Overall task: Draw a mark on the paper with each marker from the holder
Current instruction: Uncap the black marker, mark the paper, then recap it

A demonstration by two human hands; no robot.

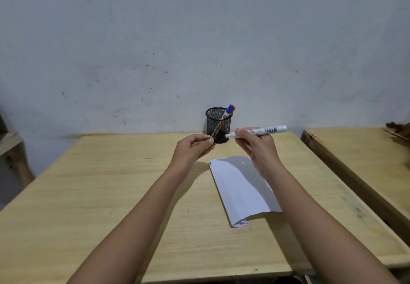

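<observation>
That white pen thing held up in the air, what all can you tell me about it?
The marker is a white, plastic-looking tube with a printed label and a barcode near its far end. It lies almost level above the table, tip pointing toward the left hand. The right hand pinches it near the tip end. Its cap seems to be off: the left hand's fingertips pinch something small and dark, likely the cap. The marker touches nothing but the right hand and hangs in front of the mesh holder.
</observation>
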